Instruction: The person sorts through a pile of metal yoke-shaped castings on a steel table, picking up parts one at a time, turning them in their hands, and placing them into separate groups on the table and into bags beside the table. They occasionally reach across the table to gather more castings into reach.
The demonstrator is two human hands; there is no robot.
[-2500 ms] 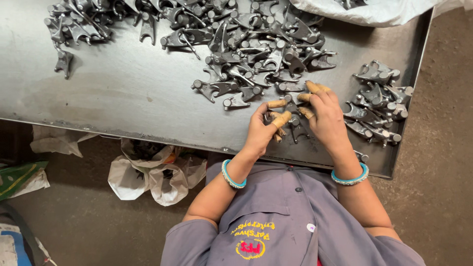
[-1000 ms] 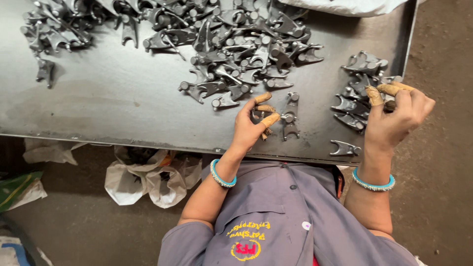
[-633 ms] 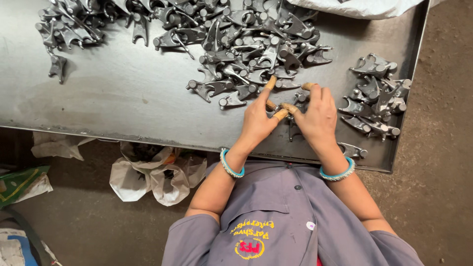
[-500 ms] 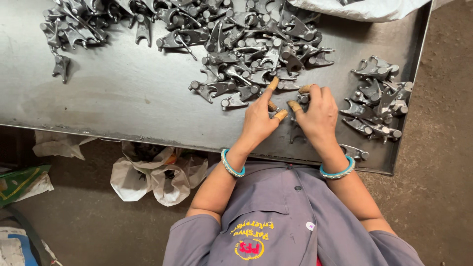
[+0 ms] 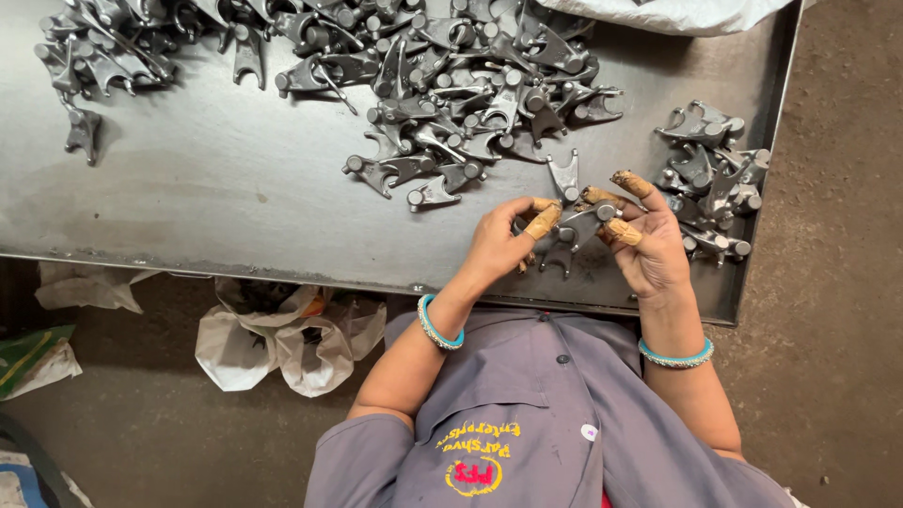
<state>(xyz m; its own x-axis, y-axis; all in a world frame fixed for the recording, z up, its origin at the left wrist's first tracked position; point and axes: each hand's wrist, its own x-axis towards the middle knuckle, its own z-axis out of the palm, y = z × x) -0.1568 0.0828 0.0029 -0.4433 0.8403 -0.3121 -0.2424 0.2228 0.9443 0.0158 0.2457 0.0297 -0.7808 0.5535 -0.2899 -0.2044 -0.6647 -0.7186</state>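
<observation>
My left hand and my right hand meet over the near edge of a grey metal table. Between their taped fingertips they hold a grey forked metal part, one hand on each side. A second forked part stands just beyond it on the table. A large heap of the same metal parts lies further back. A smaller pile of parts sits to the right of my right hand. Both wrists carry turquoise bangles.
More loose parts lie at the table's far left. White plastic bags sit on the floor under the table's near edge. A white sack lies at the far right corner. Bare concrete floor runs along the right.
My right hand came back from the right pile to meet my left hand. Both hands have lifted a forked part slightly and turned it between the fingertips.
</observation>
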